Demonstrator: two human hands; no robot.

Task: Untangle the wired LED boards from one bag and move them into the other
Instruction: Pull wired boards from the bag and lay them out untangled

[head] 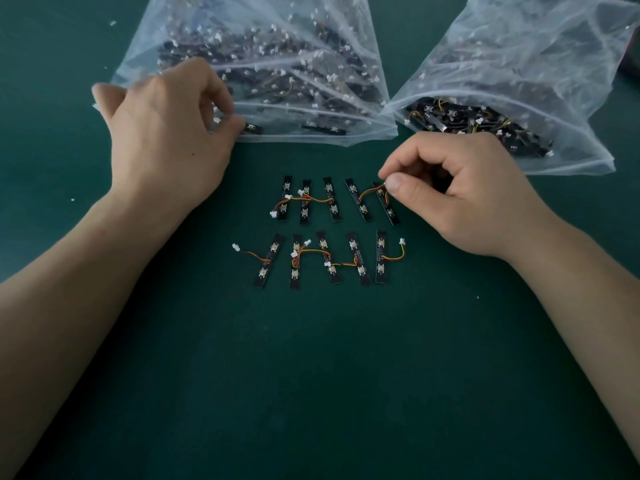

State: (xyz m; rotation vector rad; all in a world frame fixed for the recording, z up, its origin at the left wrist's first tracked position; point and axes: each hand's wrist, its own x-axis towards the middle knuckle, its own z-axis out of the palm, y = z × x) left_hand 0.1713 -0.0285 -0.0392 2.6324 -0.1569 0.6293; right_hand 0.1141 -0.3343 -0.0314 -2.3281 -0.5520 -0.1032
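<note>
On a green bench (pixel 311 375) we see two clear bags, each holding a dark tangle of boards. The left bag (pixel 263 46) lies flat and the right bag (pixel 519 64) gapes toward us. The left hand (pixel 166 133) pinches the left bag's near edge, its grip curled on the plastic. The right hand (pixel 460 192) has its grip clamped, thumb to forefinger, on the wire (pixel 369 192) of the upper row's far-right board. Ten LED boards (pixel 328 199) lie between the hands in two rows of five (wires looping from strip to strip), just before the bags.
</note>
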